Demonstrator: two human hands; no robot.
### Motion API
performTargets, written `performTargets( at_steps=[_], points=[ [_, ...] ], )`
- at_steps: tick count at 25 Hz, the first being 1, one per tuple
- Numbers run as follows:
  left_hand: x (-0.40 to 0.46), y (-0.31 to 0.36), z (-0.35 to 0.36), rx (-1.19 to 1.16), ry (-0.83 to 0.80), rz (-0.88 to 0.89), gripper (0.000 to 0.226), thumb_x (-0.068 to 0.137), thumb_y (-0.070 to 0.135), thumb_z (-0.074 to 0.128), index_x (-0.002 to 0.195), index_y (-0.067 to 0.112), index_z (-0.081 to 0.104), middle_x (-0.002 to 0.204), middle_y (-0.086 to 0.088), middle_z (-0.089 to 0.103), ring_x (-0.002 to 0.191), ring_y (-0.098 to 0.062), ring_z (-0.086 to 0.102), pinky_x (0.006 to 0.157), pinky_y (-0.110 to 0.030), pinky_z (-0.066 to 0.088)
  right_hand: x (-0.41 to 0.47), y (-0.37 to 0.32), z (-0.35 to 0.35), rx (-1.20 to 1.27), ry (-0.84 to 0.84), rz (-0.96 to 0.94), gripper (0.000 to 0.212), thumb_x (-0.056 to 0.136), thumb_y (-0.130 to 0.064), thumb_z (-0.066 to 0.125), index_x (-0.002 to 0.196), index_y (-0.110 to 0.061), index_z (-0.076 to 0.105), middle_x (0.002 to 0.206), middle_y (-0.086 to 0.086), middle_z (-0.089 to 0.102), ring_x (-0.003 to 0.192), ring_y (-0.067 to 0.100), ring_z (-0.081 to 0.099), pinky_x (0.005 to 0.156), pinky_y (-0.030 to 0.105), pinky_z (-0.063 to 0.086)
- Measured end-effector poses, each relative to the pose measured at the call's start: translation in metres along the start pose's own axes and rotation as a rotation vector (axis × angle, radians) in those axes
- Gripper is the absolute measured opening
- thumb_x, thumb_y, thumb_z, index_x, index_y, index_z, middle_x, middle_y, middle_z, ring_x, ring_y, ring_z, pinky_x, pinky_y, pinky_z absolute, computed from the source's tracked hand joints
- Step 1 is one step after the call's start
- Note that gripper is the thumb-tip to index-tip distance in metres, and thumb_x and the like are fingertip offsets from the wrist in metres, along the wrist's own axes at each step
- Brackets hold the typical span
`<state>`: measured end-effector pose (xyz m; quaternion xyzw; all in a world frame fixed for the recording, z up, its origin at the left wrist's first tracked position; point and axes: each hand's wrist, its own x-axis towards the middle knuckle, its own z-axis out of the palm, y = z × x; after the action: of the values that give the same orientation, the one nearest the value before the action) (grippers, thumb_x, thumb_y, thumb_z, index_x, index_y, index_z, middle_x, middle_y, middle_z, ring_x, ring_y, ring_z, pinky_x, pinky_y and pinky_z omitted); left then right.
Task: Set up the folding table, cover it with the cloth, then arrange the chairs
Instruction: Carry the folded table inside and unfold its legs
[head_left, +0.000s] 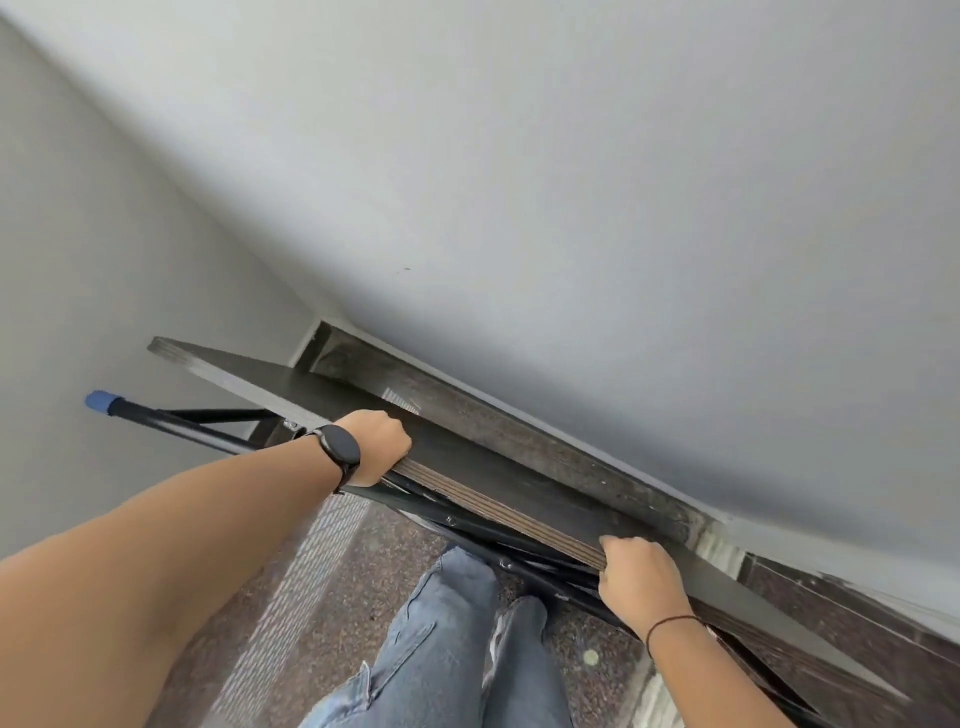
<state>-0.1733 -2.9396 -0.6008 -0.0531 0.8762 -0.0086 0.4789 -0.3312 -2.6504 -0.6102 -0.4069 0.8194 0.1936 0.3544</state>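
We see the folding desk (332, 400) tipped on edge against the grey wall (571, 182), its dark top facing the wall and its black legs (171, 423) folded on our side. Our left hand (378, 446) curls over the desk's layered upper edge; our right hand (641, 581) grips the same edge further along, nearer the wall's dark skirting (519, 431).

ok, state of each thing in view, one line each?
Folding table: still folded, on edge near the wall, top edge held in both hands.
Table legs: folded against the underside, blue-capped end sticking out.
Left hand: grips the table edge.
Right hand: grips the table edge.
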Motion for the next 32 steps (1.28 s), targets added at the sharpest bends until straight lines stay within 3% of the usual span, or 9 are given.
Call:
performTargets(
  at_steps=[7,12,16,22,26,29,32],
  points=[
    [-0.063,0.043,-0.029,0.119,0.005,0.087,0.018,0.088,0.013,0.052,0.101,0.010,0.063,0.103,-0.011,0.067,0.094,-0.031,0.064,0.076,-0.036,0.054,-0.096,0.021,0.015,0.105,0.029,0.034,0.028,0.090,-0.020,0.049,0.115,-0.017,0.061,0.107,0.007,0.067,0.104,0.027,0.062,0.084,0.034,0.050],
    [-0.115,0.127,-0.063,0.220,-0.004,0.150,0.019,0.086,0.006,0.051,0.099,0.010,0.063,0.100,-0.012,0.067,0.091,-0.031,0.065,0.071,-0.035,0.052,-0.200,0.051,0.065,0.276,0.052,0.120,0.020,0.088,-0.020,0.051,0.104,-0.017,0.063,0.099,0.006,0.066,0.097,0.026,0.062,0.078,0.033,0.050],
    [-0.138,0.247,-0.082,0.341,0.007,0.246,0.006,0.086,0.009,0.054,0.082,0.012,0.055,0.088,-0.012,0.063,0.071,-0.028,0.053,0.062,-0.033,0.047,-0.295,0.100,0.140,0.381,0.065,0.273,0.019,0.088,-0.017,0.049,0.101,-0.016,0.063,0.102,0.008,0.065,0.099,0.028,0.061,0.079,0.034,0.050],
    [-0.155,0.458,-0.114,0.505,0.110,0.407,0.010,0.085,0.008,0.048,0.083,0.015,0.054,0.093,-0.009,0.066,0.074,-0.024,0.055,0.065,-0.033,0.047,-0.447,0.188,0.261,0.535,0.087,0.509,0.025,0.083,-0.012,0.052,0.104,-0.011,0.064,0.104,0.014,0.065,0.102,0.032,0.061,0.078,0.036,0.050],
    [-0.163,0.597,-0.139,0.566,0.185,0.572,0.023,0.081,0.006,0.048,0.062,0.015,0.040,0.067,-0.003,0.048,0.067,-0.024,0.050,0.060,-0.033,0.043,-0.539,0.248,0.331,0.635,0.086,0.709,0.021,0.084,-0.011,0.053,0.102,-0.011,0.064,0.104,0.013,0.064,0.102,0.032,0.061,0.077,0.035,0.050],
    [-0.169,0.696,-0.154,0.623,0.254,0.685,0.012,0.081,0.006,0.049,0.072,0.014,0.050,0.077,-0.007,0.056,0.075,-0.026,0.059,0.063,-0.031,0.044,-0.606,0.290,0.380,0.629,0.080,0.831,0.016,0.086,-0.015,0.055,0.099,-0.012,0.064,0.101,0.012,0.066,0.097,0.030,0.063,0.077,0.035,0.052],
    [-0.169,0.790,-0.164,0.682,0.279,0.773,0.015,0.079,0.003,0.048,0.069,0.013,0.046,0.072,-0.007,0.049,0.067,-0.026,0.050,0.057,-0.031,0.040,-0.664,0.331,0.424,0.632,0.074,0.946,0.017,0.085,-0.015,0.055,0.099,-0.013,0.064,0.102,0.011,0.066,0.097,0.030,0.063,0.079,0.035,0.052]
  ],
)
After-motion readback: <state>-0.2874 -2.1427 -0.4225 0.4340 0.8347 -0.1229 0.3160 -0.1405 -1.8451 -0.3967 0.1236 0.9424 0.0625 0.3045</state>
